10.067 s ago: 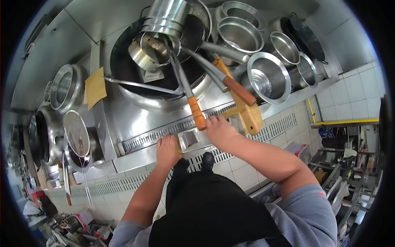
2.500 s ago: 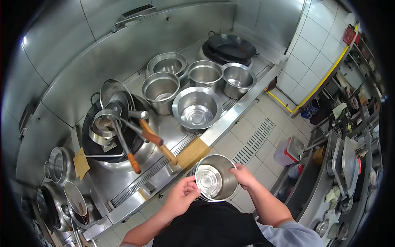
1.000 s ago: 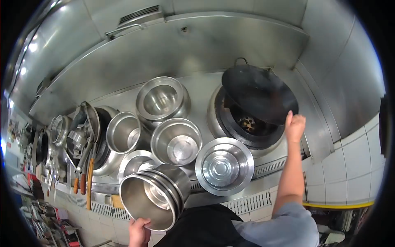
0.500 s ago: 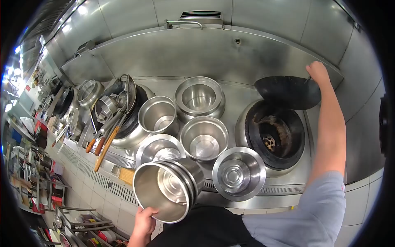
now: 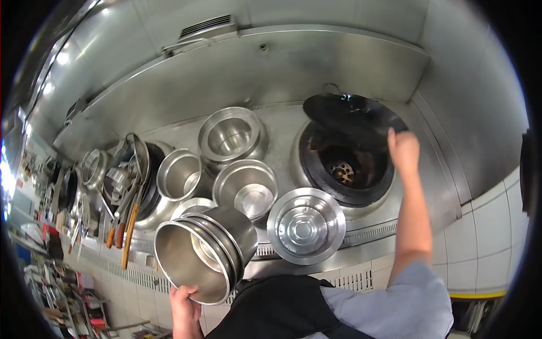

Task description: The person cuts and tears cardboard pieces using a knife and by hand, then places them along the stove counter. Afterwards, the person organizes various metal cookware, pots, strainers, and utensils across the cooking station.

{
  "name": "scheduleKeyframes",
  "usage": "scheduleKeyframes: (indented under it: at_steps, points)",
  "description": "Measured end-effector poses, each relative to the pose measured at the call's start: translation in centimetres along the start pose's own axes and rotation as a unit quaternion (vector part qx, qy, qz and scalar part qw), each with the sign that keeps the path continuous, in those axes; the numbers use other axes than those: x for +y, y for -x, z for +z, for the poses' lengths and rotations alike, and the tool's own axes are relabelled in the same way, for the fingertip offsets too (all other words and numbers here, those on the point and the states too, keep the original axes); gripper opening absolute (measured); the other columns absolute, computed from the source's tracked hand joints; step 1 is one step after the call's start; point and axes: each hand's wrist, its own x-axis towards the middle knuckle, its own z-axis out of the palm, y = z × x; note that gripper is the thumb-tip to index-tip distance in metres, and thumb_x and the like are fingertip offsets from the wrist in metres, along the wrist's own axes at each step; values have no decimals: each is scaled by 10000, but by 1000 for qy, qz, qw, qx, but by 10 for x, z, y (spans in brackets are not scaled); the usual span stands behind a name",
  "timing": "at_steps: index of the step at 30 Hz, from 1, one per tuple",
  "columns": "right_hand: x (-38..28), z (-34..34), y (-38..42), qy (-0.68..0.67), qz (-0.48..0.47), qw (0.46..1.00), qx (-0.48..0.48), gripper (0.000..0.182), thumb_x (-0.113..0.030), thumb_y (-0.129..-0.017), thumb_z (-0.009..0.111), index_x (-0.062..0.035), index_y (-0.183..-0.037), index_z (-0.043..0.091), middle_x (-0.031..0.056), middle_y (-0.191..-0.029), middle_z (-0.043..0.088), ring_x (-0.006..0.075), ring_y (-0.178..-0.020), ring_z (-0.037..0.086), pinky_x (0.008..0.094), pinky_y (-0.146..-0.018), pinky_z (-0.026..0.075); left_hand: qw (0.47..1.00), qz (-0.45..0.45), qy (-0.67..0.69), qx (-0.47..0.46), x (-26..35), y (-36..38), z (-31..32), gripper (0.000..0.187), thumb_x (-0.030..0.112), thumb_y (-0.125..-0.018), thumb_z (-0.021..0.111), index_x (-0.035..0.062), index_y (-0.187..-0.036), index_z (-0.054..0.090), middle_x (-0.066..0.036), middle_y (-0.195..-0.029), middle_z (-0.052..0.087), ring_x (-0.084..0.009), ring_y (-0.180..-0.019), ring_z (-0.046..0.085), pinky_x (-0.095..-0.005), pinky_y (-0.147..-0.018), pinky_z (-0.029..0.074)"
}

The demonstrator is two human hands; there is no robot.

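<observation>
My right fingers (image 5: 395, 142), clenched on the tilted wok (image 5: 350, 116), had drawn it back partly over the burner (image 5: 342, 172) to their left, unseated; my left fingers (image 5: 183, 295) pinched the stacked pots (image 5: 228, 237).

Black wok (image 5: 353, 118), silvery pot stack (image 5: 206, 254), grey sleeve (image 5: 415, 299), black apron (image 5: 271, 308)

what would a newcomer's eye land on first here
Probably the black wok, tilted over the burner at the right, its edge in the right hand. Next might come the nested pots at the front, lying on a slant, mouths toward the viewer, with the left hand gripping the nearest rim. Farther left, wooden handles jut forward.
</observation>
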Motion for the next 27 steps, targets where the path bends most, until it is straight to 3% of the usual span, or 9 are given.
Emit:
scheduleKeyframes:
  at_steps: [6,8,12,13,14,17,21,24,27]
  points:
    - [14,43,182,6,68,992,-103,344,-235,-888,670,-69,-588,648,120,-652,623,319,-724,595,458,-752,452,993,15,-43,-107,15,-52,82,484,-10,-728,574,-118,-1199,540,-192,-1114,638,-312,-981,660,-419,-893,545]
    - [11,29,203,-44,47,995,-77,285,-224,-859,700,-75,-618,663,96,-665,600,301,-762,582,439,-791,450,987,-18,-58,-152,14,-71,113,440,1,-745,565,-116,-1168,555,-196,-1096,651,-313,-995,661,-418,-911,540]
    - [4,9,200,-85,87,989,-78,267,-243,-841,721,-65,-649,670,79,-711,593,289,-818,570,433,-852,461,962,-79,-119,-232,4,-93,189,437,158,-801,547,-91,-1160,545,-234,-983,682,-397,-734,687,-401,-598,571]
    - [4,0,202,-91,90,984,-124,173,-190,-822,744,-33,-771,690,124,-883,626,326,-941,570,448,-879,467,953,-91,-140,-251,1,-96,209,449,200,-813,543,-82,-1162,540,-244,-956,689,-420,-664,691,-393,-510,576]
    - [0,-11,204,-87,95,984,-121,173,-190,-822,744,-33,-771,690,124,-883,626,326,-941,570,448,-879,467,947,-117,-147,-260,-3,-105,228,437,202,-830,543,-80,-1164,537,-238,-948,694,-419,-689,704,-388,-531,591]
    - [-20,-53,220,-152,119,980,-51,267,-142,-793,752,-18,-1019,682,183,-1168,581,389,-1118,539,471,-966,454,929,-139,-195,-283,-25,-116,293,410,216,-902,537,-97,-1167,515,-263,-956,679,-415,-764,721,-408,-659,624]
    - [-44,-82,276,-205,180,960,-64,208,-93,-789,726,-16,-977,678,182,-1141,600,389,-1070,557,472,-928,462,886,-151,-249,-360,-83,-132,382,473,278,-949,535,-102,-1226,486,-296,-965,651,-421,-933,707,-448,-840,607]
    - [-65,-101,304,-233,180,952,-81,160,-41,-778,696,-12,-931,659,185,-1110,611,390,-1038,569,478,-898,470,870,-157,-312,-349,-129,-131,423,604,334,-945,549,-122,-1327,449,-298,-1004,660,-386,-908,726,-420,-835,607]
    - [-77,-109,319,-246,173,948,-103,146,-12,-804,676,-14,-946,644,175,-1080,604,378,-1042,568,458,-925,462,860,-173,-315,-363,-189,-155,432,658,386,-929,611,-139,-1296,462,-318,-978,662,-373,-795,734,-457,-694,631]
